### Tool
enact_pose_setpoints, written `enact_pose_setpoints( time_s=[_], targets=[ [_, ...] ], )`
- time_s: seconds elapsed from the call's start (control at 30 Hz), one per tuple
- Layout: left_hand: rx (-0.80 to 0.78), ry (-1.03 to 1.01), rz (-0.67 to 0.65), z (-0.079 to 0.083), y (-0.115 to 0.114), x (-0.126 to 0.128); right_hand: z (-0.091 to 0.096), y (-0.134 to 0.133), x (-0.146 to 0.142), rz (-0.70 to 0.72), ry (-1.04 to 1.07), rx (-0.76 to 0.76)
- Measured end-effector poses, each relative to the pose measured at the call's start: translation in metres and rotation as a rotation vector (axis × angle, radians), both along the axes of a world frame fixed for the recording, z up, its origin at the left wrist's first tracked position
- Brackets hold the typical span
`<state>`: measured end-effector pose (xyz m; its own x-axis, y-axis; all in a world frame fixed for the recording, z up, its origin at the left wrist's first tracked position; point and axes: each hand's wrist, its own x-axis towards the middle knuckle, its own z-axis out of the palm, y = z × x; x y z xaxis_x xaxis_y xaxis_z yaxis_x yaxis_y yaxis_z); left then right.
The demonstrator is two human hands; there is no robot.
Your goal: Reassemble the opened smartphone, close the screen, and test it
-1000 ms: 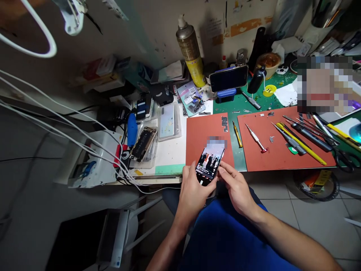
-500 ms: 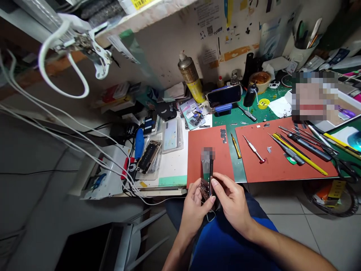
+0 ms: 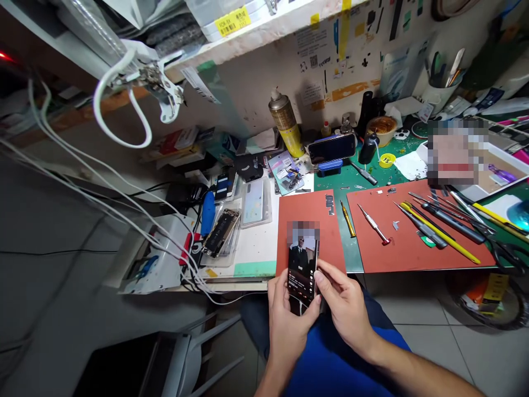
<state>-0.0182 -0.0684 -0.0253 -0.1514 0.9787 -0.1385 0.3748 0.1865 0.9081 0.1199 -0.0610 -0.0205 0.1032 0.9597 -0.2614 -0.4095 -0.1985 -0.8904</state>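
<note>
A lit smartphone (image 3: 302,262) is held upright near the bench's front edge, its screen facing me and showing a picture of a person in dark clothes. My left hand (image 3: 288,309) is closed around the phone's lower left side, with the thumb across the bottom corner. On the opposite side, my right hand (image 3: 342,298) grips the right edge between thumb and fingers. A white cable (image 3: 301,306) shows at the phone's lower end. Behind the phone lies a red-brown mat (image 3: 297,207) with small dark metal parts (image 3: 329,203) on it.
A second red-brown mat (image 3: 413,220) carries a white-handled screwdriver (image 3: 374,225), a yellow pen-like tool (image 3: 442,234) and scissors (image 3: 510,248). Further left are an opened phone (image 3: 222,232) and a pale phone (image 3: 254,201). White cables (image 3: 136,226) hang at left. Another phone (image 3: 332,149) leans on a blue stand.
The phone has turned from nearly edge-on to face me, so its screen now shows. Both hands keep their hold on it. The camera view has shifted slightly.
</note>
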Motion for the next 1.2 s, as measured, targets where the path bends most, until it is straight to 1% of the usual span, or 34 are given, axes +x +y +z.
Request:
enact_pose_setpoints(
  time_s=[0.07,0.13,0.2,0.27,0.3,0.37,0.47,0.53,0.6,0.67,0.73,0.8,0.87,0.97,1.03,1.1,1.13,1.2],
  targets=[
    [0.052,0.161,0.044,0.001,-0.005,0.003,-0.002,0.001,-0.001,-0.008,0.085,-0.034],
    [0.081,0.268,0.074,0.002,-0.011,0.005,-0.004,0.003,-0.001,-0.01,0.16,-0.046],
    [0.091,0.299,0.085,0.004,-0.017,0.005,-0.005,0.006,0.0,0.004,0.214,-0.036],
    [0.083,0.255,0.086,0.004,-0.021,0.003,-0.007,0.009,0.003,0.02,0.256,-0.033],
    [0.074,0.195,0.093,0.004,-0.02,0.001,-0.007,0.011,0.004,0.028,0.278,-0.035],
    [0.025,-0.02,0.113,0.005,-0.014,-0.003,-0.007,0.013,0.008,0.046,0.317,-0.042],
    [-0.148,-0.478,0.152,0.01,0.008,-0.006,-0.006,0.012,0.012,0.099,0.344,-0.049],
    [-0.299,-0.739,0.105,0.016,0.026,-0.005,-0.006,0.01,0.014,0.161,0.353,-0.05],
    [-0.39,-0.936,0.007,0.022,0.042,-0.003,-0.006,0.007,0.013,0.23,0.356,-0.053],
    [-0.432,-1.075,-0.067,0.027,0.052,0.001,-0.007,0.005,0.013,0.275,0.345,-0.062],
    [-0.447,-1.166,-0.079,0.03,0.055,0.005,-0.009,0.002,0.012,0.298,0.309,-0.071],
    [-0.434,-1.227,-0.045,0.03,0.054,0.01,-0.014,-0.005,0.013,0.275,0.237,-0.072],
    [-0.381,-1.262,0.019,0.027,0.051,0.015,-0.02,-0.016,0.015,0.211,0.105,-0.058],
    [-0.28,-1.251,0.133,0.02,0.047,0.021,-0.031,-0.039,0.019,0.115,-0.227,0.019],
    [-0.245,-1.222,0.18,0.015,0.045,0.023,-0.037,-0.053,0.021,0.111,-0.506,0.09],
    [-0.208,-1.188,0.212,0.011,0.042,0.024,-0.039,-0.061,0.021,0.128,-0.736,0.148],
    [-0.184,-1.17,0.222,0.009,0.041,0.025,-0.04,-0.062,0.021,0.138,-0.81,0.17],
    [-0.143,-1.147,0.221,0.006,0.039,0.025,-0.04,-0.062,0.019,0.139,-0.892,0.214]
  ],
)
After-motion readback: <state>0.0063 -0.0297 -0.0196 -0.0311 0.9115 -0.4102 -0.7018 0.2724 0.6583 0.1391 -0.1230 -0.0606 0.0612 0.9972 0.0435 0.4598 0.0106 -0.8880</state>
